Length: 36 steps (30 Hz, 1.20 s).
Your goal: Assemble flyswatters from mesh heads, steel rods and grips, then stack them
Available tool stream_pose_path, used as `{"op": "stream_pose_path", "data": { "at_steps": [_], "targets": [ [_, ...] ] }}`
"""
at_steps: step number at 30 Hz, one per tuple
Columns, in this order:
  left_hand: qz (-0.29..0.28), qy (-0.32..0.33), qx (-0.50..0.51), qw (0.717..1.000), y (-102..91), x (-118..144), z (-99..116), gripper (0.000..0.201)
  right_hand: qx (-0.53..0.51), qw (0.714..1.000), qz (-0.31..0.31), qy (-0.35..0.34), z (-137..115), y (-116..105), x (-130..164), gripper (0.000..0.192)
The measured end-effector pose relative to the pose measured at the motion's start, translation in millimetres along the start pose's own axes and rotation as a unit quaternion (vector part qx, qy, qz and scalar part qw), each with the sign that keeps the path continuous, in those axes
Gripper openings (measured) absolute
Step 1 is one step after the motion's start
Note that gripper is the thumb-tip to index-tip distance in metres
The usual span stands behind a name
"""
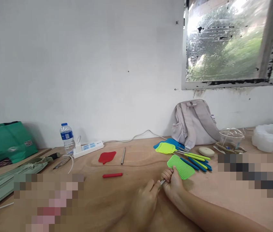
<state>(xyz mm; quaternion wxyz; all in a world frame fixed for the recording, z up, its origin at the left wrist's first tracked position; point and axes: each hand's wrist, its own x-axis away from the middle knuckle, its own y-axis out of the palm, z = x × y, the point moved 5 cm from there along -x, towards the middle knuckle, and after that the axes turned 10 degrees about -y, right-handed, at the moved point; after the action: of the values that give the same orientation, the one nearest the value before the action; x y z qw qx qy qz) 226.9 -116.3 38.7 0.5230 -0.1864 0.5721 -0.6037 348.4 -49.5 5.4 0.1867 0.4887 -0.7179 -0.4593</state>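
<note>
The right hand [174, 185] closed round the neck of a green fly-swatter head [180, 166] lying on the plywood table [136, 161], steadying it, while the left hand [145, 201] pinched a thin metal rod [162, 182] at its socket, aligning the two

Metal rod [162, 182]: mostly hidden inside right hand [173, 185] and left hand [144, 203].
Green swatter head [180, 166]: near edge covered by fingers (handle unseen).
Left forearm: cut off at bottom edge.
Blurred patches: contents unreadable.
</note>
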Motion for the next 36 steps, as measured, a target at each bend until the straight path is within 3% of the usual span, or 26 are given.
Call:
{"op": "stream_pose_path", "data": {
  "at_steps": [3,7,10,14,17,19,22,24,27,30,36],
  "targets": [
    [0.021,-0.038,0.158,0.986,-7.6,-9,-6,0.027,0.011,0.999,-0.028,0.031,1,16,7,0.03],
    [0.049,-0.129,0.347,0.928,-7.6,-15,-20,0.013,0.076,0.982,-0.103,0.139,10,37,36,0.018],
    [0.031,-0.164,0.462,0.871,-1.5,-15,-28,0.017,0.127,0.976,-0.117,0.129,8,38,46,0.025],
    [0.011,-0.191,0.544,0.817,2.9,-18,-42,0.025,0.201,0.959,-0.139,0.141,3,31,36,0.029],
    [0.029,-0.215,0.587,0.78,1.6,-23,-55,0.034,0.288,0.922,-0.216,0.142,-1,35,31,0.034],
    [0.009,-0.211,0.635,0.743,0.5,-26,-57,0.039,0.349,0.886,-0.279,0.126,-3,41,35,0.031],
    [-0.036,-0.183,0.717,0.672,-3.9,-30,-51,0.043,0.397,0.844,-0.353,0.069,-8,51,45,0.021],
    [-0.033,-0.181,0.747,0.639,-7.7,-31,-50,0.04,0.402,0.832,-0.382,0.017,-10,55,50,0.016],
    [0.004,-0.204,0.759,0.619,-10.0,-31,-55,0.036,0.401,0.828,-0.393,-0.012,-8,54,53,0.012],
    [0.047,-0.227,0.756,0.613,-9.9,-31,-61,0.036,0.401,0.821,-0.407,0.016,-2,55,54,0.013],
    [0.074,-0.251,0.766,0.587,-12.5,-31,-60,0.037,0.433,0.78,-0.407,0.198,6,57,60,0.027]
  ]
}}
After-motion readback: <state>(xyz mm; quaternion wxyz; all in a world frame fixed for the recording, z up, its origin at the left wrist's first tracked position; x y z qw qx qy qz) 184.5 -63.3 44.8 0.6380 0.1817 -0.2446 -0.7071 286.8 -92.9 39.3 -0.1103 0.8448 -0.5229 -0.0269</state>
